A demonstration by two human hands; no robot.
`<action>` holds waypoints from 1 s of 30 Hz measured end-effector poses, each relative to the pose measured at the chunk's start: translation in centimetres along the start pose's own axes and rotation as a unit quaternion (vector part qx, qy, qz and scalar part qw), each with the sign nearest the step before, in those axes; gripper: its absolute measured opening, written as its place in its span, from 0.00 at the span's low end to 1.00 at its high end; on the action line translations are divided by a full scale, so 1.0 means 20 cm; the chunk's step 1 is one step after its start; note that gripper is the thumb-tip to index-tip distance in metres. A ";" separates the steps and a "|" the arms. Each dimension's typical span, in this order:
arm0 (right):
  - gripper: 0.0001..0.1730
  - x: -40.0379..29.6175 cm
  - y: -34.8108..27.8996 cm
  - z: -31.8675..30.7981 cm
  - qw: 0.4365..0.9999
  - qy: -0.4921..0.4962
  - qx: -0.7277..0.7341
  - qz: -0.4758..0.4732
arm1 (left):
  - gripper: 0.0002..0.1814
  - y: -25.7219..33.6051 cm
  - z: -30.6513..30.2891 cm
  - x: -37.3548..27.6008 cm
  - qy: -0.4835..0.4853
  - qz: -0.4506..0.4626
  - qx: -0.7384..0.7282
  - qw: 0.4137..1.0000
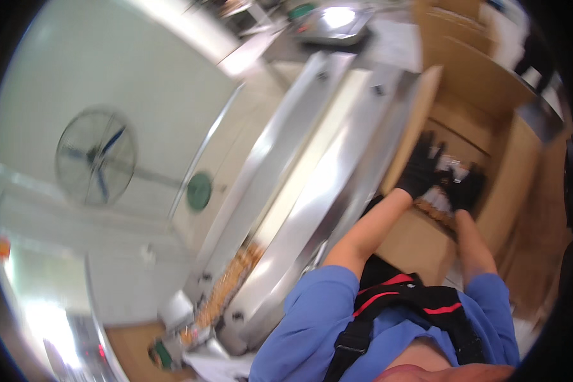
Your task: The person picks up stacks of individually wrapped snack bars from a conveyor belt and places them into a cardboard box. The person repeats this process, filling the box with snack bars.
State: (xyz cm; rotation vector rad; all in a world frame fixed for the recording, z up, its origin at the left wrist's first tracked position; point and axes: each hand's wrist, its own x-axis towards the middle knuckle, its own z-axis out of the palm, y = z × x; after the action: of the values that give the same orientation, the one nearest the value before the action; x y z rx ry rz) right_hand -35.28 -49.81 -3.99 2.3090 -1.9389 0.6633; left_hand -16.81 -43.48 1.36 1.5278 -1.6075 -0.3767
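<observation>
Both hands wear black gloves and reach down into a deep cardboard carton (506,176). My left hand (419,164) is beside the carton's near-left wall, its fingers apart over clear plastic packets with brown contents (437,203). To its right, my right hand (469,186) is low in the carton, at the edge of the same packets. Its fingers are blurred and partly hidden, so whether it grips a packet is unclear. The packets lie on the carton's floor between and below the hands.
Left of the carton runs a steel-sided conveyor with a pale belt (310,176), carrying a row of brown packaged items (227,281). Beyond its far end is a metal device with a shiny top (336,24). A caged fan (96,155) stands by the wall.
</observation>
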 end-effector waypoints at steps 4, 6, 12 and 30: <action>0.49 0.01 0.08 0.09 0.993 0.028 -0.111 -0.028 | 0.43 0.09 -0.60 -0.51 0.171 -0.037 0.268 0.947; 0.47 0.01 0.04 0.06 0.992 0.063 -0.095 -0.052 | 0.42 -0.04 -0.96 -1.00 0.287 -0.178 0.349 0.874; 0.42 -0.07 -0.40 0.08 0.952 0.195 0.118 -0.204 | 0.41 -0.09 -1.68 -2.92 0.402 -0.584 0.527 0.469; 0.47 -1.57 -2.29 -0.10 0.689 -0.404 0.223 -0.559 | 0.46 0.21 -1.93 -3.32 0.361 -0.714 0.366 0.475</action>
State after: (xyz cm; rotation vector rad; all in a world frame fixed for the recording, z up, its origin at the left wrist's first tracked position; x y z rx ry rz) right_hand 3.84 -10.50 -2.80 3.7098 0.0860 -0.1127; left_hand 0.94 31.30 2.25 2.8389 0.6820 0.2279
